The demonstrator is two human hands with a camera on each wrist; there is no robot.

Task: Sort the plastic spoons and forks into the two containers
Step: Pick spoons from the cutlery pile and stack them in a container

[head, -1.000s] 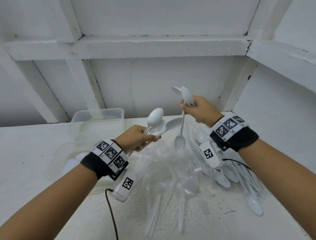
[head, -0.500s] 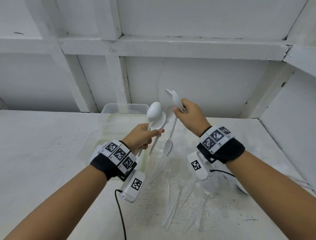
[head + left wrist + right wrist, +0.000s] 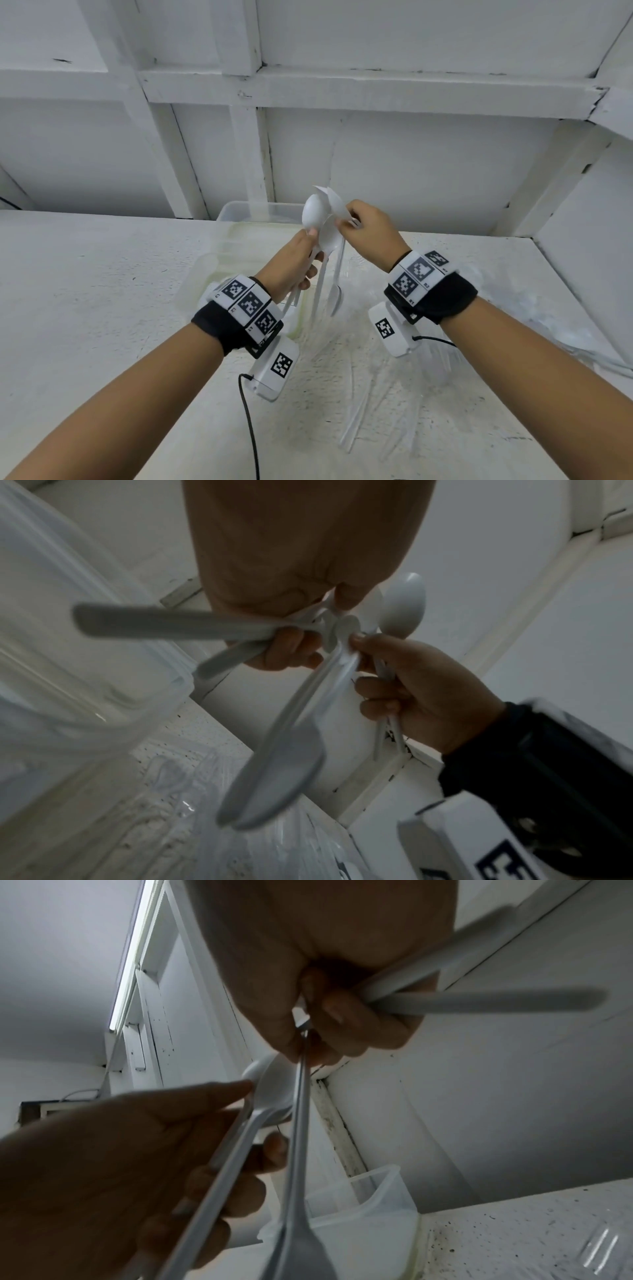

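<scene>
**Spoons in both hands above the container, loose cutlery still on the table**

Fingers (image 3: 310,270) of the left hand (image 3: 291,265) curl round the handles of a bunch of white spoons (image 3: 312,214), bowls up; at least two, exact count unclear. Behind and below that hand stands one clear container (image 3: 239,209) on the white table (image 3: 85,291). What it holds cannot be read through its walls. A second container cannot be picked out with certainty.

Right hand (image 3: 371,233): thumb and forefinger pinch a hanging spoon (image 3: 335,298) by its handle end, bowl down; the other fingers fold over about two more pieces, whose handles show in the right wrist view. Both bunches touch or cross between the hands.

Loose clear and white cutlery (image 3: 359,421) lies on the table below the hands; more lies at the far right, too blurred to count.

Progress, as judged: mid-sort. Spoons are gathered but not yet deposited, and much loose cutlery remains.
</scene>
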